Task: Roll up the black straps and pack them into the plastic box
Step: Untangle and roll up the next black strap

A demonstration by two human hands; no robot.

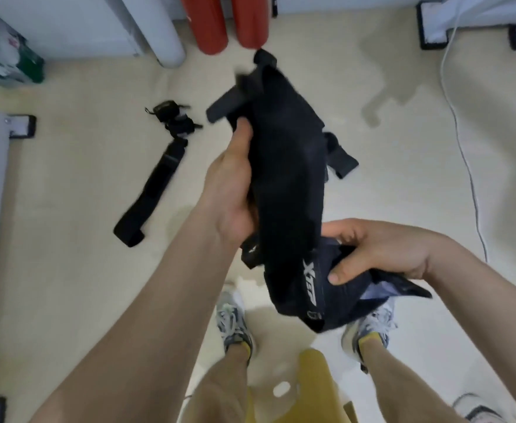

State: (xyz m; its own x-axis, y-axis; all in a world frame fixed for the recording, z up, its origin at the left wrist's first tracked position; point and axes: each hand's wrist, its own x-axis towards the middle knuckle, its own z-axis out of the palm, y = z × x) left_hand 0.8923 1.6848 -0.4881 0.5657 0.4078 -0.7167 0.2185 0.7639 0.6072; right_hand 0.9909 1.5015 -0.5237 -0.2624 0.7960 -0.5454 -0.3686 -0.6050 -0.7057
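Black strap bundle (287, 178) is up in the air between both hands, well above the floor (67, 270). Its long axis runs from the far tip, pointing toward the red cylinders (232, 22), back down toward the person, with the lettered end nearest. Left hand (232, 190) grips the left edge around the middle, thumb laid over the front, fingers hidden behind the fabric. Right hand (381, 248) clamps the near, lower end, fingers curled into the folds. So the free length lies ahead of both hands, and the right hand looks better placed to start a roll. Down on the floor to the left, a flat strap (149, 190) lies stretched out, with a crumpled strap (174, 117) just beyond it. No plastic box in sight.
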